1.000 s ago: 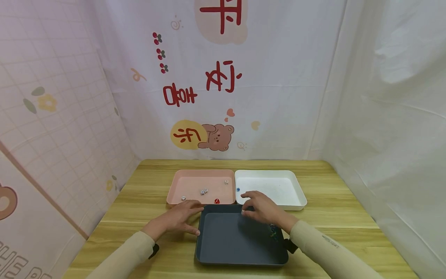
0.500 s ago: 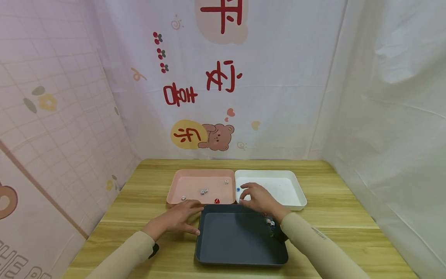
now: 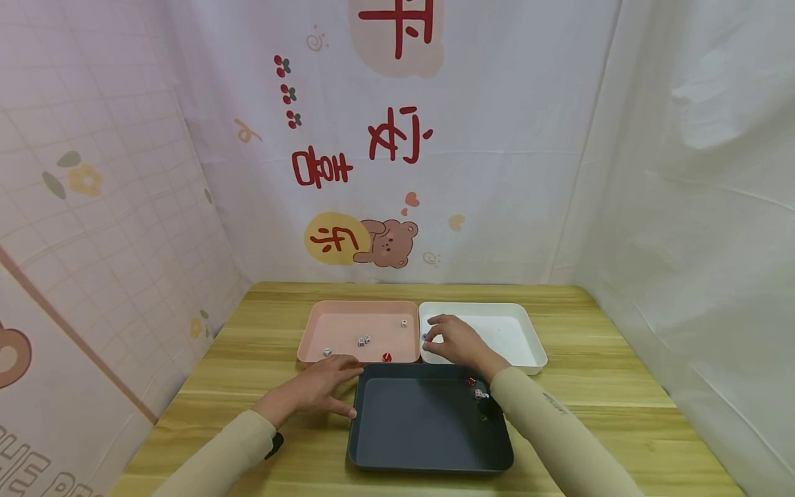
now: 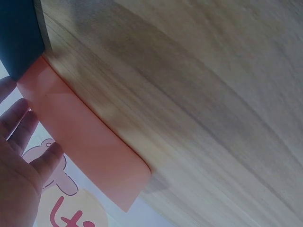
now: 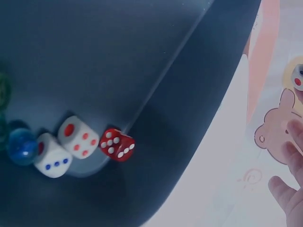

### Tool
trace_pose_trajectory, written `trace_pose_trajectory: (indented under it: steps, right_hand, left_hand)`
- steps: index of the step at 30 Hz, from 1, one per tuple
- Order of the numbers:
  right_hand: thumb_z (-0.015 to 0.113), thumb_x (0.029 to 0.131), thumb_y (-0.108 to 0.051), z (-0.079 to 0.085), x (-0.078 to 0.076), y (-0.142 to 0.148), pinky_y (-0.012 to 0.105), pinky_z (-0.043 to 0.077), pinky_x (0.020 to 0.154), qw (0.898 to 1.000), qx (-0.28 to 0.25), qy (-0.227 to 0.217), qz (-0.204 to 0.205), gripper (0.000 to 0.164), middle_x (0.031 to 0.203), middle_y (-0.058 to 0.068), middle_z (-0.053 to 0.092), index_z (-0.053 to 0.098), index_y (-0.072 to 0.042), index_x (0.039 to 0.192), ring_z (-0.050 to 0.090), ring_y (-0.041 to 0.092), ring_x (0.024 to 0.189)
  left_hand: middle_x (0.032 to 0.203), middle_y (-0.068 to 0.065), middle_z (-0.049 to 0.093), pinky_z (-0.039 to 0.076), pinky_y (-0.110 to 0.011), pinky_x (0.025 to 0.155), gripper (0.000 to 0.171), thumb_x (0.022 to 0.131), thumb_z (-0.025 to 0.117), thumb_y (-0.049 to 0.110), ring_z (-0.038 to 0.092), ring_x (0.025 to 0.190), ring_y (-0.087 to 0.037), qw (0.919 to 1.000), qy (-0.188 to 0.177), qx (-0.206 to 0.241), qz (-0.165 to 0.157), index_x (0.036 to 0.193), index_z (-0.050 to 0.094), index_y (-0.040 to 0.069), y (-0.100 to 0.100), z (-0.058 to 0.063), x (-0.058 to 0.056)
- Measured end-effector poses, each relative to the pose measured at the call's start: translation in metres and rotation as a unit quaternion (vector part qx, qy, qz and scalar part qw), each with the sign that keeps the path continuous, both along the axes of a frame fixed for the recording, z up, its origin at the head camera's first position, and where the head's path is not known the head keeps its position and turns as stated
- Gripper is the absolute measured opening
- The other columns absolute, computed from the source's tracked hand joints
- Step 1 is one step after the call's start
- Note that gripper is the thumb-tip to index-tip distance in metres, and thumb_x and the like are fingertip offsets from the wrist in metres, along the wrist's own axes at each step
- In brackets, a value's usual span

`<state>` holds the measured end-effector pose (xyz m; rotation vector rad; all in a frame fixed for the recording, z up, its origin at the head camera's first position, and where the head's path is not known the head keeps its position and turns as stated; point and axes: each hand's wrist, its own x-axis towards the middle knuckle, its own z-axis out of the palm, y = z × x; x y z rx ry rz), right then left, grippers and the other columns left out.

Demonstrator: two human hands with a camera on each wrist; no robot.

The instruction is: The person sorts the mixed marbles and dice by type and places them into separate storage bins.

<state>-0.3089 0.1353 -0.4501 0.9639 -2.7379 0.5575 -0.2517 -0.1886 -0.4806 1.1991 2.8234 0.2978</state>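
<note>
My right hand (image 3: 458, 339) is over the left part of the white tray (image 3: 534, 338). Between its thumb and a fingertip it pinches a white die (image 5: 298, 78), of which only part shows at the right wrist view's edge. A small blue thing (image 3: 425, 337) lies just beyond the fingertips in that tray. My left hand (image 3: 319, 388) has its fingers spread at the left rim of the dark grey tray (image 3: 428, 428). In the dark tray's right side lie a red die (image 5: 117, 144), two white dice (image 5: 78, 137) and a blue marble (image 5: 22, 145).
A pink tray (image 3: 348, 314) stands left of the white one, holding several white dice (image 3: 361, 342) and a red die (image 3: 387, 357). Part of a green round thing (image 5: 4, 92) shows in the dark tray. A printed cloth (image 3: 509, 172) hangs behind the wooden table (image 3: 609, 386).
My right hand has moved from above the dark tray's back edge away and over the white tray with the die. Dice beneath its wrist have come into view. The left hand stays put.
</note>
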Motion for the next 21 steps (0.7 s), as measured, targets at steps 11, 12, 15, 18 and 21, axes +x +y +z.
trace_pose_trajectory:
  steps: [11,12,15,18,21]
  right_hand:
    - [0.067,0.082,-0.029,0.002,-0.011,-0.018,0.042,0.036,0.095,0.999,0.008,-0.033,-0.041,0.014,0.115,0.009,0.059,0.074,-0.018,0.085,0.048,0.026,0.114]
    - [0.066,0.083,-0.028,0.000,-0.012,-0.020,0.042,0.037,0.095,0.999,0.008,-0.032,-0.041,0.013,0.114,0.009,0.059,0.073,-0.018,0.085,0.048,0.026,0.114]
    - [0.066,0.083,-0.027,-0.006,-0.013,-0.027,0.040,0.038,0.094,0.999,0.015,-0.033,-0.041,0.011,0.114,0.007,0.060,0.073,-0.019,0.085,0.048,0.024,0.114]
    - [0.065,0.084,-0.028,-0.010,-0.013,-0.034,0.039,0.037,0.095,0.998,0.023,-0.035,-0.039,0.012,0.115,0.007,0.059,0.073,-0.019,0.085,0.047,0.023,0.115]
    - [0.064,0.084,-0.030,-0.011,-0.011,-0.040,0.039,0.035,0.097,0.999,0.023,-0.033,-0.033,0.015,0.118,0.009,0.057,0.073,-0.018,0.087,0.047,0.024,0.116]
  left_hand:
    - [0.138,-0.010,0.033,0.029,-0.046,0.099,0.085,0.071,0.064,0.062,0.030,0.126,-0.026,1.0000,0.001,0.000,0.001,0.136,0.042,0.013,-0.001,-0.003,-0.001]
    - [0.138,-0.009,0.033,0.029,-0.046,0.099,0.085,0.071,0.064,0.062,0.030,0.126,-0.026,1.0000,0.001,0.000,0.002,0.136,0.042,0.013,-0.002,-0.003,-0.001]
    - [0.139,-0.007,0.033,0.029,-0.045,0.099,0.084,0.071,0.063,0.062,0.031,0.126,-0.025,1.0000,-0.001,-0.001,0.003,0.137,0.042,0.014,-0.002,-0.003,-0.001]
    - [0.139,-0.005,0.033,0.029,-0.045,0.099,0.084,0.070,0.063,0.063,0.031,0.126,-0.025,1.0000,0.000,-0.003,0.004,0.137,0.043,0.015,-0.002,-0.003,-0.001]
    - [0.138,-0.005,0.033,0.030,-0.045,0.099,0.084,0.070,0.062,0.064,0.031,0.125,-0.025,1.0000,0.002,-0.003,0.001,0.137,0.042,0.015,-0.002,-0.003,-0.002]
